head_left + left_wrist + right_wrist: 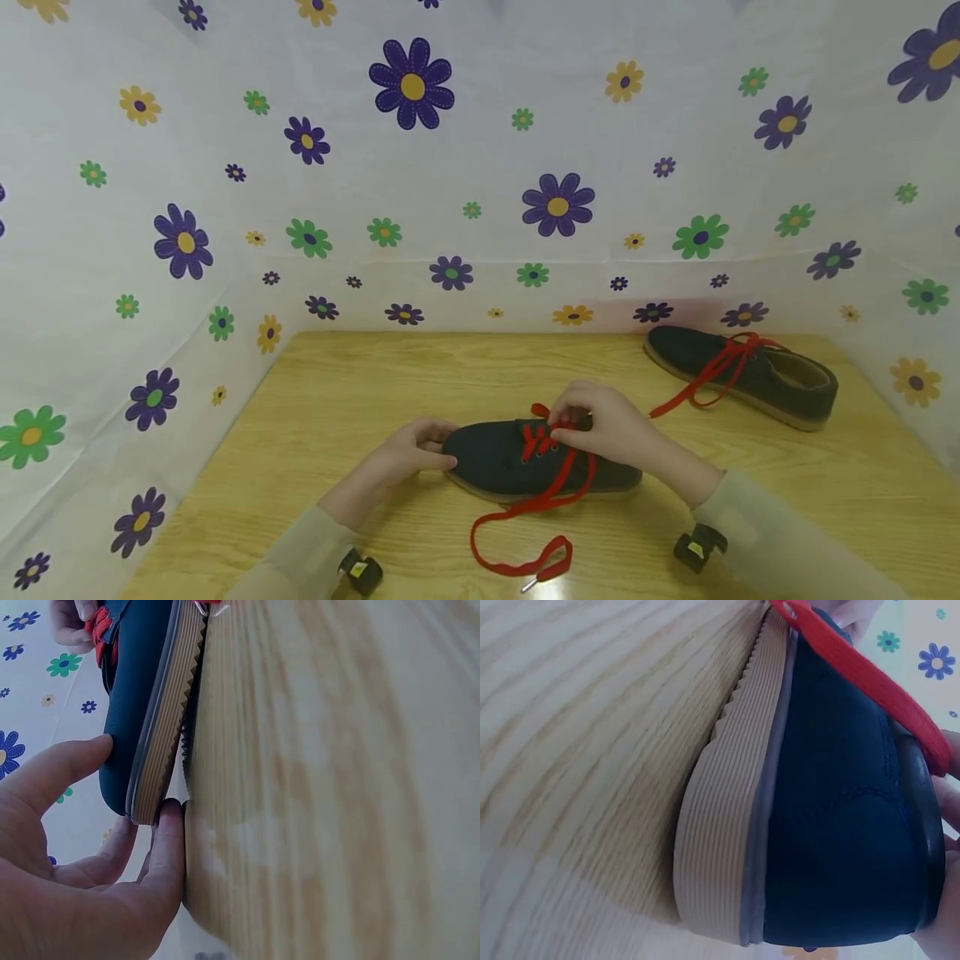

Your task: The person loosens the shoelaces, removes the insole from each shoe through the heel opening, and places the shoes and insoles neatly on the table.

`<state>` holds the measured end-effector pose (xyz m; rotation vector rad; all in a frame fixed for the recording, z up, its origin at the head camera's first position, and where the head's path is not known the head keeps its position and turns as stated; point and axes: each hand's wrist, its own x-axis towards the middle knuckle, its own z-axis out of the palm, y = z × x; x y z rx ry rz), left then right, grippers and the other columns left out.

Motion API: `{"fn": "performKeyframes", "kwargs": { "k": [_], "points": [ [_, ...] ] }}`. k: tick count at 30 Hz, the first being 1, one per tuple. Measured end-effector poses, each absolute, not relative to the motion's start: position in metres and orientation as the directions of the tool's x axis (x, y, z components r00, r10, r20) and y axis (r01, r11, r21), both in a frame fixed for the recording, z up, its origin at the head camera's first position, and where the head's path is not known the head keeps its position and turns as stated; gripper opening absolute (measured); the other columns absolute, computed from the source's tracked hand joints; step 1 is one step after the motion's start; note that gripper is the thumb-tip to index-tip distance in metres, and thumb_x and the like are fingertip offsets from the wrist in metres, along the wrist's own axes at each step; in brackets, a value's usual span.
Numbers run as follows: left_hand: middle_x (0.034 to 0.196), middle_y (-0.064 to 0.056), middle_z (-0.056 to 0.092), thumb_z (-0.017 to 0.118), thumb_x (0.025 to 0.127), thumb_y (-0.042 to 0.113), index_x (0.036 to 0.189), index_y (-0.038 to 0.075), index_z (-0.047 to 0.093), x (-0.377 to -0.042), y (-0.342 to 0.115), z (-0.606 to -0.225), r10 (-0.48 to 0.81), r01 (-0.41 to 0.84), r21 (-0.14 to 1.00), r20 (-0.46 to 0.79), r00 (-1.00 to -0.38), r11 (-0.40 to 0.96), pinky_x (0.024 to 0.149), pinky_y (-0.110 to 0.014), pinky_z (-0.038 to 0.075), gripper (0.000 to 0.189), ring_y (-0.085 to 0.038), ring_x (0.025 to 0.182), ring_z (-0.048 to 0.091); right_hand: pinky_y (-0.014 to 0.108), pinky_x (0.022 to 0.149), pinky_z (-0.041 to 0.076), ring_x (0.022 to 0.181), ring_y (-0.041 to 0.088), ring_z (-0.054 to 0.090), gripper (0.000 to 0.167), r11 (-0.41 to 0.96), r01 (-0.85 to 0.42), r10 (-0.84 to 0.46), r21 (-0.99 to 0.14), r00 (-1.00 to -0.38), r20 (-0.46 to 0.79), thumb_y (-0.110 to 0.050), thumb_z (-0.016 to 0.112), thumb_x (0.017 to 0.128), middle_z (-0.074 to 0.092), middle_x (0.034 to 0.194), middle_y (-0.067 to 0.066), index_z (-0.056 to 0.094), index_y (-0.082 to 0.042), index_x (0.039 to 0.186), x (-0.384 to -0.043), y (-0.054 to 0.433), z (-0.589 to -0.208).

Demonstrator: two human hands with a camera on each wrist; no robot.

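Observation:
A dark navy shoe [487, 462] lies on its sole with its toe to the left, in the middle of the head view. My left hand [408, 450] grips the toe. In the left wrist view the thumb presses the upper [139, 712] while fingers [166, 847] reach to the sole's front edge. Over the eyelets, my right hand [611, 425] pinches the red shoelace [540, 442], its fingertips partly hiding the lacing. One long lace end hangs over the shoe's near side and loops onto the table. The heel [840, 877] fills much of the right wrist view.
A second navy shoe [697, 362] stands at the back right of the wooden table [360, 375], its red lace [723, 362] tied, with an end trailing left. Flower-printed white cloth [480, 150] walls the table at the back and sides.

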<state>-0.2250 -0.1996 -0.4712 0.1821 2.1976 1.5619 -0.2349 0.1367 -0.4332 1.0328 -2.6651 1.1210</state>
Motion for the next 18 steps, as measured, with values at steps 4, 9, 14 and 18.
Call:
{"fn": "performKeyframes", "kwargs": {
  "k": [4, 9, 14, 18],
  "points": [
    [0.143, -0.024, 0.060, 0.077, 0.094, 0.009, 0.146, -0.005, 0.053, -0.2251, -0.1989, -0.4708, 0.350, -0.146, 0.922, -0.278, -0.895, 0.358, 0.106, -0.044, 0.048, 0.058, -0.025, 0.119, 0.064, 0.024, 0.076, 0.055, 0.081, 0.004, 0.059, 0.006, 0.493, -0.580, -0.543, -0.649, -0.787, 0.292, -0.010, 0.083, 0.093, 0.068, 0.089, -0.005, 0.078, -0.013, 0.095, -0.2351, 0.1389, -0.4336],
    [0.144, -0.023, 0.060, 0.078, 0.093, 0.009, 0.146, -0.004, 0.054, -0.2250, -0.1985, -0.4711, 0.338, -0.154, 0.912, -0.292, -0.895, 0.380, 0.107, -0.047, 0.048, 0.059, -0.028, 0.123, 0.062, 0.024, 0.080, 0.056, 0.082, 0.004, 0.059, 0.005, 0.474, -0.524, -0.510, -0.708, -0.819, 0.264, -0.013, 0.079, 0.097, 0.069, 0.091, -0.003, 0.077, -0.009, 0.095, -0.2349, 0.1400, -0.4358],
    [0.141, -0.021, 0.060, 0.078, 0.092, 0.007, 0.144, -0.002, 0.057, -0.2259, -0.1974, -0.4700, 0.317, -0.172, 0.906, -0.306, -0.898, 0.387, 0.105, -0.044, 0.049, 0.058, -0.028, 0.123, 0.060, 0.023, 0.082, 0.056, 0.084, 0.004, 0.060, 0.006, 0.449, -0.497, -0.486, -0.742, -0.833, 0.263, -0.011, 0.074, 0.100, 0.070, 0.094, 0.001, 0.076, -0.006, 0.099, -0.2345, 0.1419, -0.4377],
    [0.140, -0.022, 0.059, 0.078, 0.092, 0.005, 0.144, -0.004, 0.056, -0.2270, -0.1973, -0.4691, 0.324, -0.161, 0.908, -0.297, -0.898, 0.386, 0.103, -0.042, 0.050, 0.057, -0.029, 0.122, 0.061, 0.023, 0.082, 0.055, 0.085, 0.003, 0.059, 0.004, 0.430, -0.497, -0.491, -0.754, -0.829, 0.267, -0.007, 0.070, 0.102, 0.069, 0.096, 0.004, 0.072, -0.004, 0.100, -0.2354, 0.1427, -0.4354]
  ]
}}
